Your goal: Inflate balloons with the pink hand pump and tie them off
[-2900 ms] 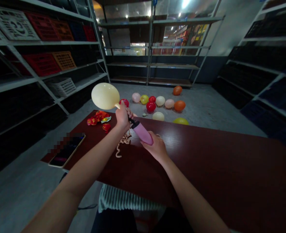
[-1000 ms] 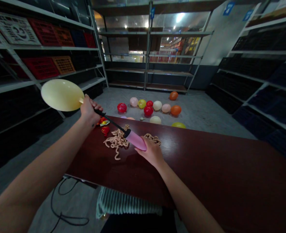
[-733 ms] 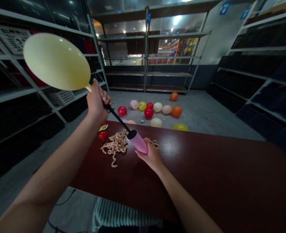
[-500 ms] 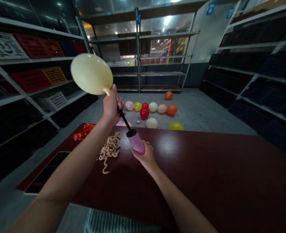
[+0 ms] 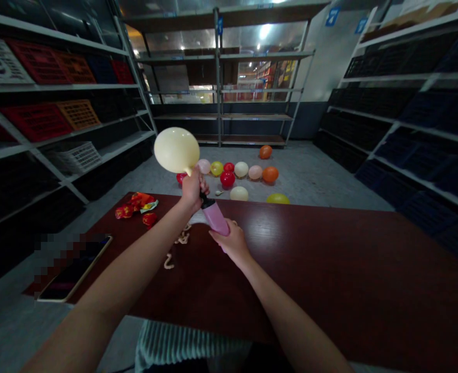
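- Steel warehouse shelving (image 5: 221,77) is standing ahead of me and along both sides, with a grey concrete floor (image 5: 314,173) spreading between the racks.
- A round cream balloon (image 5: 176,150) is hovering above the far edge of the desk, its narrow neck pointing down into my left grip (image 5: 192,190).
- My left grip is closing firmly around that neck and the black nozzle (image 5: 204,201) of a pink hand pump (image 5: 215,218); my fingers are hiding the join.
- My right grip (image 5: 229,243) is holding the pink barrel low down, fingers curling around it, with the pump tilting up toward my left grip.
- Pale, uninflated long balloons (image 5: 169,262) are lying on the desk (image 5: 310,259) just beneath my hands, partly hidden behind my left forearm.
- Red wrappers (image 5: 133,204) are sitting further left on the dark red wood, near a smartphone (image 5: 73,272) lying by the desk's left edge.
- Inflated red, orange, yellow, pink and cream balloons (image 5: 236,176) are resting on the floor beyond the desk.
- Red and orange crates (image 5: 38,62) and a white basket (image 5: 73,157) are sitting on the left shelves.
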### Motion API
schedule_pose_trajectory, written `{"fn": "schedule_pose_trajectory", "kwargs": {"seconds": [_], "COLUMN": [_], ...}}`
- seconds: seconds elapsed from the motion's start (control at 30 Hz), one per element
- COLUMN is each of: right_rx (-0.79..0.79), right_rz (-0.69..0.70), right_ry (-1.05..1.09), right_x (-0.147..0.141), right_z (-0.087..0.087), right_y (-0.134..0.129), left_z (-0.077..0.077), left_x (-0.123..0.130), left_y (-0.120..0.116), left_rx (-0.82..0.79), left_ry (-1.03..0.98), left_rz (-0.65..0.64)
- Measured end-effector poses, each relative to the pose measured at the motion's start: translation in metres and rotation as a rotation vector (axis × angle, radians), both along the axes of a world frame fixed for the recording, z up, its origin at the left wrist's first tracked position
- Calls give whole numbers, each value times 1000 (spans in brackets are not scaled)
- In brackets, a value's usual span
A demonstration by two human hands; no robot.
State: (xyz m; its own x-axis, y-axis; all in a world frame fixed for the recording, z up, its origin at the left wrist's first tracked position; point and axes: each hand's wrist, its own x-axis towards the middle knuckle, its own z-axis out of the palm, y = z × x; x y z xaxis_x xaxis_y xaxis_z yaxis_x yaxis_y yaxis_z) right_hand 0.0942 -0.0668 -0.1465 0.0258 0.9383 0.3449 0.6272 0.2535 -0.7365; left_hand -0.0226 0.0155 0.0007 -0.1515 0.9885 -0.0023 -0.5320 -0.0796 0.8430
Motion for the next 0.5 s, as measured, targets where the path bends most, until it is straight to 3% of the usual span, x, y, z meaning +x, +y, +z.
{"fn": "schedule_pose_trajectory", "kwargs": {"seconds": [0.13, 0.23, 0.4, 0.5], "right_rx": [44, 89, 157, 184], "right_rz": [75, 115, 165, 184], "right_ry": [-132, -218, -227, -196], "right_x": [-5, -7, -10, -14], "right_z": [14, 17, 12, 8], "right_y": [-9, -17, -22, -20], "left_z": [-3, 5, 37, 60], "left_x": [-50, -85, -136, -147], "left_y": [-5, -10, -11, -8], "left_rx": [-72, -78, -52, 12], "left_ry": [-121, -171, -207, -194], "left_rz": [184, 286, 392, 382]}}
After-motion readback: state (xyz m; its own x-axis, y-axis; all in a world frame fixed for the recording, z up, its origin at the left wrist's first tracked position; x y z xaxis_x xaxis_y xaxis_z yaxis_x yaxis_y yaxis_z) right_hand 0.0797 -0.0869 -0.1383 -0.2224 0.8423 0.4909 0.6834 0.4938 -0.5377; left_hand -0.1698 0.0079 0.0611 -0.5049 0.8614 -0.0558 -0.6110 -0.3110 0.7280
